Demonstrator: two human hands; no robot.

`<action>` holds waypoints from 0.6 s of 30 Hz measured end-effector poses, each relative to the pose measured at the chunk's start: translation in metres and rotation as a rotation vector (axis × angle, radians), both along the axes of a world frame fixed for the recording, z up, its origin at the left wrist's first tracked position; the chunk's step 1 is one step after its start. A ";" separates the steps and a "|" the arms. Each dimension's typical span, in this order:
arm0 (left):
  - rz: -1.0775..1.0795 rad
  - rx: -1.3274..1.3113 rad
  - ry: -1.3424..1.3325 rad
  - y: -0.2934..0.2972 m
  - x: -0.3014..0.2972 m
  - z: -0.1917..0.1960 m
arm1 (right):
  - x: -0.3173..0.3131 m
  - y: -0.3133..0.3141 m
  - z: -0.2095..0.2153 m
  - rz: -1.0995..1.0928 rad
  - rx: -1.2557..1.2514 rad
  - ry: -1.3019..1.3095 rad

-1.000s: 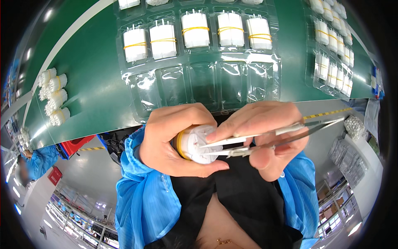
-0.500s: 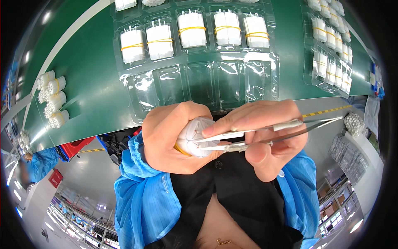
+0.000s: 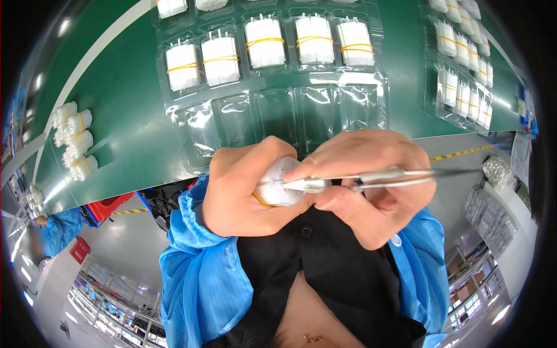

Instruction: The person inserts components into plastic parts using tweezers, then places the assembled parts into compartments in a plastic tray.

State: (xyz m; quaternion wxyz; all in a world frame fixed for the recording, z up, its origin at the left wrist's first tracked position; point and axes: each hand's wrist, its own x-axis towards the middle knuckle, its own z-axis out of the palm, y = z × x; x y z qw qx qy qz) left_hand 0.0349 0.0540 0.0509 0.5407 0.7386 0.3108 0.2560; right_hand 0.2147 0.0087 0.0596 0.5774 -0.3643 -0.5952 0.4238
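A green work table [image 3: 116, 122] is seen across the upper picture. Below its near edge, grey floor [image 3: 133, 238] is marked with a yellow line [image 3: 458, 154]. Bright ceiling lights are reflected on the table's left side.

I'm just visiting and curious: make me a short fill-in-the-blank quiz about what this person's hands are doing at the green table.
1. The left hand grips a white bundle bound by a ____ rubber band.
2. The right hand holds metal ____ against that bundle.
3. The clear tray lies on a ____ table.
4. The tray's row nearest the person is ____.

Missing words: yellow; tweezers; green; empty
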 end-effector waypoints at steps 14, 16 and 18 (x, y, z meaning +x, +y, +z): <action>-0.110 -0.106 -0.431 0.001 -0.002 -0.004 | 0.000 -0.003 -0.022 0.240 0.052 0.359; -0.149 -0.203 -0.315 0.001 -0.003 0.002 | 0.003 -0.006 -0.017 0.221 -0.004 0.320; -0.109 -0.272 -0.348 -0.002 -0.002 0.002 | 0.007 -0.009 -0.019 0.309 -0.085 0.286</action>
